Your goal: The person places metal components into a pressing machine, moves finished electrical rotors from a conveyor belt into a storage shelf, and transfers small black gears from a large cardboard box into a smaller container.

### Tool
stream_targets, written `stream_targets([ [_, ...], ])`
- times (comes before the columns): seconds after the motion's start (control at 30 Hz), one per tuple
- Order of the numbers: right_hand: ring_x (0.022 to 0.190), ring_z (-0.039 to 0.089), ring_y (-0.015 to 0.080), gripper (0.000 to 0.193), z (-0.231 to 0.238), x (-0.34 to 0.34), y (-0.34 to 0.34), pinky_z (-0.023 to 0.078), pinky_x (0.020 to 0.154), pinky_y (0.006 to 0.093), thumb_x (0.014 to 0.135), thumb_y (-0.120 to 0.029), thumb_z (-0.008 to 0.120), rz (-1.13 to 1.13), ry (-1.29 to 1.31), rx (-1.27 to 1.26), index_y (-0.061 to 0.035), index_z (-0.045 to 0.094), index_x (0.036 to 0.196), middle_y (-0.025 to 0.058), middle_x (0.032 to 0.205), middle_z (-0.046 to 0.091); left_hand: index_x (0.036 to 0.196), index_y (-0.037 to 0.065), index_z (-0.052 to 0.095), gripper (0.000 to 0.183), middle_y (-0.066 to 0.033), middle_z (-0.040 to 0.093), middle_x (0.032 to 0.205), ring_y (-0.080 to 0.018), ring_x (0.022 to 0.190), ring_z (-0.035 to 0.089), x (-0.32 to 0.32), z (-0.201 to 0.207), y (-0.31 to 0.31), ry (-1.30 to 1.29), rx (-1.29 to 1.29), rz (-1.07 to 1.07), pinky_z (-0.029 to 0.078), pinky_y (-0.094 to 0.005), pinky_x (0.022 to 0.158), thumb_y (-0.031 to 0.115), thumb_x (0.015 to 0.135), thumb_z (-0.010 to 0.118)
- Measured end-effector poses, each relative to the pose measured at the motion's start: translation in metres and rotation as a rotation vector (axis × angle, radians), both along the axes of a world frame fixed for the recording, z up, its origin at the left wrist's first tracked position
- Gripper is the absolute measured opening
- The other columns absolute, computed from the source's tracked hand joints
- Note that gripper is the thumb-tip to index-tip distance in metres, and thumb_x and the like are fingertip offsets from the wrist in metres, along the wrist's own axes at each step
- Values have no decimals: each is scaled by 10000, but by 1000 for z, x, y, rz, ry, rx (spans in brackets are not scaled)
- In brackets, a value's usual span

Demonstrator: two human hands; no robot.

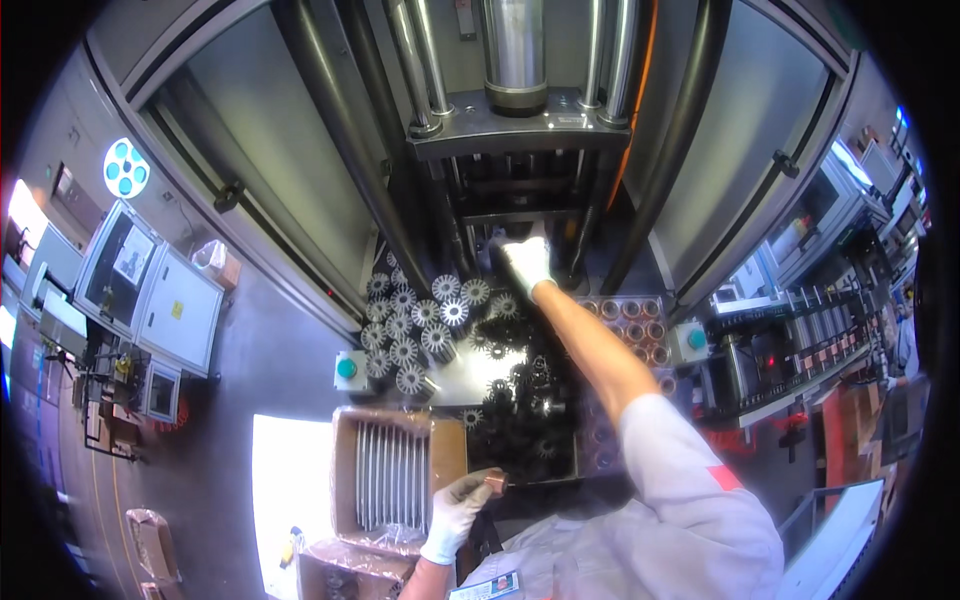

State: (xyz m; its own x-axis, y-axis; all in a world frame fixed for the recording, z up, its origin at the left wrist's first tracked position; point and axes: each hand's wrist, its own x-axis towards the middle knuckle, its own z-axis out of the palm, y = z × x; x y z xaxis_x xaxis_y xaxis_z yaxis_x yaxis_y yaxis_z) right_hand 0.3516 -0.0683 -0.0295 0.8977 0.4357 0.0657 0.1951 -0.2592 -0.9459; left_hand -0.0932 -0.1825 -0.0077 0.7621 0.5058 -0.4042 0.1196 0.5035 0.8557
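My left hand (456, 512), in a white glove, is low in the middle near the table's front edge. Its fingers are closed round a small copper-coloured ring-shaped piece (496, 483). My right hand (530, 262), also gloved in white, reaches forward into the press (520, 140), under its dark upper plate. The fingers of that hand are blurred against the dark tooling, and I cannot make out whether they hold anything. Slotted metal rotor cores (436, 338) stand in a group left of the right hand. To the right of the forearm, rows of copper rings (632, 332) sit in a tray.
An open cardboard box (345, 480) of long metal shafts (392, 475) stands at the front left. Green push buttons flank the worktop: one left (346, 368), one right (697, 338). Dark posts (350, 130) and cabinet walls enclose the press. Another machine (790, 350) stands at right.
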Motion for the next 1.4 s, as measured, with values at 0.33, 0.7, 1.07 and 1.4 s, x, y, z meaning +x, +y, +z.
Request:
stream_targets([
  [0.33,1055,673,367,547,31,15,9,516,927,411,746,-245,808,31,-112,41,30,621,1180,221,1108,707,1194,-54,668,361,-90,722,1076,-130,935,668,27,6,32,7,116,-25,530,-269,872,233,977,690],
  [0.7,672,573,93,240,55,-17,-93,477,591,284,897,-262,700,571,186,273,-34,715,974,-27,751,620,1027,28,647,120,-67,616,948,-208,837,597,178,-1,111,-10,1260,-92,483,-330,779,121,950,643],
  [1.07,969,694,404,700,100,6,-475,541,858,463,753,-547,702,-177,-97,-973,19,568,1143,270,1034,695,999,54,650,171,-196,629,968,-399,797,651,392,-28,215,-91,2054,-189,532,-480,679,218,954,636],
  [1.4,1063,686,381,641,24,146,-583,530,906,461,796,-431,664,-376,-99,-1290,16,525,1234,244,1138,697,980,-13,702,196,-220,685,981,-410,938,650,400,-16,226,45,1864,-489,518,-444,840,171,911,699],
])
